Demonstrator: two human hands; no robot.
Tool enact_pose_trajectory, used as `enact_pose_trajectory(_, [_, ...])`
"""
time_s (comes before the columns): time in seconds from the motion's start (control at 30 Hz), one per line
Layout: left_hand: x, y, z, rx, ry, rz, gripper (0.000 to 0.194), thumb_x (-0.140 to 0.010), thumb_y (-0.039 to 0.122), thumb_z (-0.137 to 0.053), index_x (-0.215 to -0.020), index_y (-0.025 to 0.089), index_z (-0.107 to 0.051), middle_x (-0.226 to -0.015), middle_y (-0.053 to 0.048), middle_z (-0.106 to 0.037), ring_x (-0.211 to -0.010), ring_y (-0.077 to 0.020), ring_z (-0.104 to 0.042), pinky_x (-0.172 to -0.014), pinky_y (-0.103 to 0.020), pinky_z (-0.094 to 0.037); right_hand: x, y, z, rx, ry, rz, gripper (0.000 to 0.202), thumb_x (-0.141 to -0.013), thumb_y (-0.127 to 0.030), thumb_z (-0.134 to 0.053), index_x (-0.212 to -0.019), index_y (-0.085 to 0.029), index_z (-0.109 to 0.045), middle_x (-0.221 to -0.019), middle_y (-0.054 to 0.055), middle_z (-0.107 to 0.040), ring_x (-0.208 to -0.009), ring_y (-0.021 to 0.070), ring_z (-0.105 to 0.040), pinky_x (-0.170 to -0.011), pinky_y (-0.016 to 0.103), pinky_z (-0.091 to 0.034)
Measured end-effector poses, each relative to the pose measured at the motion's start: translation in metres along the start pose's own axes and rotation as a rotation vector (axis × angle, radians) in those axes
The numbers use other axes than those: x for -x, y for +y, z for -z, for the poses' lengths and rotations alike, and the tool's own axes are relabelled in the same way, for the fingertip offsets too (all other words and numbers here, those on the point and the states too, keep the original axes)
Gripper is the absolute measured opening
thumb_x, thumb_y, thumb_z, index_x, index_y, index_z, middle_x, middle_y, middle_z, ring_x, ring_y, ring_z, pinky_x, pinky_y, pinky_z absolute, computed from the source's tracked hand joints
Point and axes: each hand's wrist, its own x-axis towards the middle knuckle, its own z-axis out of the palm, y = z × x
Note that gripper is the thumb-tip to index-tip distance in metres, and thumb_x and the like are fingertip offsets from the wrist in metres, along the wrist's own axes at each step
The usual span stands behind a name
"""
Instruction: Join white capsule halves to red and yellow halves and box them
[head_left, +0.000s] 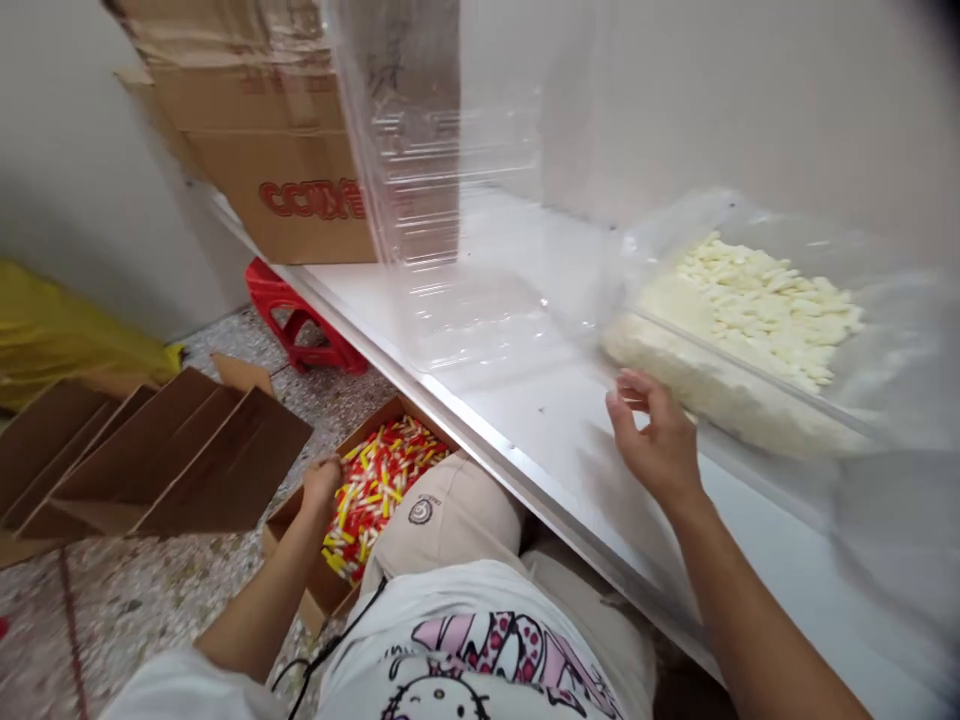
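Observation:
My left hand (322, 484) is closed at the upper rim of a cardboard box (281, 525) on the floor beside my knee. Small red, yellow and white stick-like pieces (382, 480) fill that box. Over the white table, my right hand (658, 438) is curled loosely, thumb and fingers apart and nothing visible between them. Just beyond its fingers stands a clear plastic bin (757, 375), which holds cream-coloured pieces (772, 310) in a clear bag. To the left of this hand, a tall clear plastic container (480, 300) stands on the table.
A large cardboard carton (277, 160) sits at the table's far end. The white table (525, 420) has a raised metal edge along my side. On the speckled floor are a red stool (300, 320), open cardboard boxes (165, 460) and a yellow bag (67, 330).

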Motion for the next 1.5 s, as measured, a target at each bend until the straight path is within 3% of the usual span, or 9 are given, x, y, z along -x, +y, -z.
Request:
enact_pose_trajectory(0.2, [0.033, -0.004, -0.042, -0.012, -0.246, 0.054, 0.005, -0.072, 0.013, -0.053, -0.069, 0.016, -0.057, -0.059, -0.002, -0.061, -0.048, -0.0112, -0.054, -0.051, -0.023, -0.045, -0.003, 0.086, 0.017, 0.505, -0.211, 0.119, 0.049, -0.087, -0.04, -0.042, -0.124, -0.01, -0.047, -0.122, 0.018, -0.053, -0.115, 0.028, -0.044, -0.098, 0.044, -0.033])
enact_pose_trajectory(0.37, [0.057, 0.006, -0.054, 0.003, -0.386, -0.008, 0.006, -0.07, 0.018, -0.057, -0.074, 0.014, -0.06, -0.058, 0.0, -0.063, -0.048, -0.0111, -0.055, -0.052, -0.022, -0.046, -0.014, 0.086, -0.001, 0.637, -0.319, 0.0, 0.043, -0.09, -0.039, -0.038, -0.124, -0.015, -0.05, -0.124, 0.014, -0.051, -0.115, 0.0298, -0.041, -0.095, 0.042, -0.031])
enact_pose_trajectory(0.57, [0.057, -0.002, -0.031, -0.008, -0.343, 0.034, 0.006, -0.069, 0.017, -0.059, -0.074, 0.013, -0.06, -0.061, 0.0, -0.064, -0.046, -0.0083, -0.053, -0.052, -0.021, -0.045, -0.014, 0.073, 0.0, 0.668, -0.413, -0.138, 0.035, -0.094, -0.036, -0.032, -0.104, -0.012, -0.055, -0.094, 0.015, -0.063, -0.08, 0.0231, -0.06, -0.068, 0.032, -0.039])
enact_pose_trajectory(0.7, [0.053, -0.013, -0.011, 0.0, -0.267, 0.081, 0.005, -0.072, 0.015, -0.055, -0.074, 0.013, -0.059, -0.059, 0.0, -0.062, -0.046, -0.0081, -0.053, -0.051, -0.02, -0.043, -0.011, 0.025, -0.016, 0.473, -0.34, -0.186, 0.033, -0.094, -0.036, -0.032, -0.1, -0.013, -0.055, -0.076, 0.011, -0.065, -0.068, 0.0218, -0.06, -0.063, 0.03, -0.039])
enact_pose_trajectory(0.83, [0.055, -0.022, 0.006, -0.005, -0.201, 0.118, 0.003, -0.07, 0.013, -0.056, -0.071, 0.012, -0.058, -0.054, 0.001, -0.06, -0.043, -0.0087, -0.052, -0.051, -0.022, -0.043, 0.006, -0.078, -0.068, -0.078, -0.28, -0.033, 0.039, -0.095, -0.043, -0.025, -0.097, -0.019, -0.056, -0.072, 0.003, -0.063, -0.064, 0.0169, -0.058, -0.063, 0.026, -0.041])
enact_pose_trajectory(1.0, [0.056, -0.016, 0.018, -0.061, -0.184, -0.016, 0.005, -0.07, 0.017, -0.057, -0.073, 0.015, -0.059, -0.06, 0.0, -0.062, -0.049, -0.0112, -0.053, -0.053, -0.022, -0.043, 0.026, -0.149, -0.105, -0.293, -0.441, 0.253, 0.044, -0.089, -0.049, -0.041, -0.116, -0.017, -0.053, -0.102, 0.011, -0.062, -0.095, 0.0211, -0.056, -0.082, 0.033, -0.045])
enact_pose_trajectory(1.1, [0.059, 0.012, 0.001, -0.171, -0.198, -0.363, 0.017, -0.073, 0.031, -0.058, -0.082, 0.017, -0.062, -0.07, -0.001, -0.065, -0.057, -0.0148, -0.056, -0.055, -0.024, -0.044, 0.022, -0.117, -0.077, -0.26, -0.343, 0.269, 0.044, -0.088, -0.044, -0.045, -0.122, -0.017, -0.05, -0.11, 0.012, -0.059, -0.097, 0.0202, -0.055, -0.087, 0.036, -0.045])
enact_pose_trajectory(1.33, [0.149, 0.114, -0.12, -0.029, -0.64, -0.808, 0.029, -0.078, 0.042, -0.056, -0.093, 0.018, -0.064, -0.075, -0.002, -0.065, -0.066, -0.0155, -0.058, -0.064, -0.025, -0.046, 0.026, 0.013, 0.048, -0.075, 0.173, -0.44, 0.039, -0.083, -0.048, -0.046, -0.102, -0.017, -0.06, -0.086, 0.007, -0.068, -0.075, 0.0183, -0.063, -0.072, 0.034, -0.05])
enact_pose_trajectory(1.5, [0.196, 0.124, -0.184, -0.15, -1.008, -1.076, 0.023, -0.081, 0.034, -0.055, -0.096, 0.021, -0.066, -0.081, -0.004, -0.067, -0.072, -0.0161, -0.06, -0.071, -0.027, -0.046, 0.055, 0.03, 0.106, 0.053, 0.368, -0.544, 0.039, -0.084, -0.049, -0.046, -0.106, -0.02, -0.059, -0.086, 0.006, -0.068, -0.072, 0.0179, -0.064, -0.065, 0.03, -0.05])
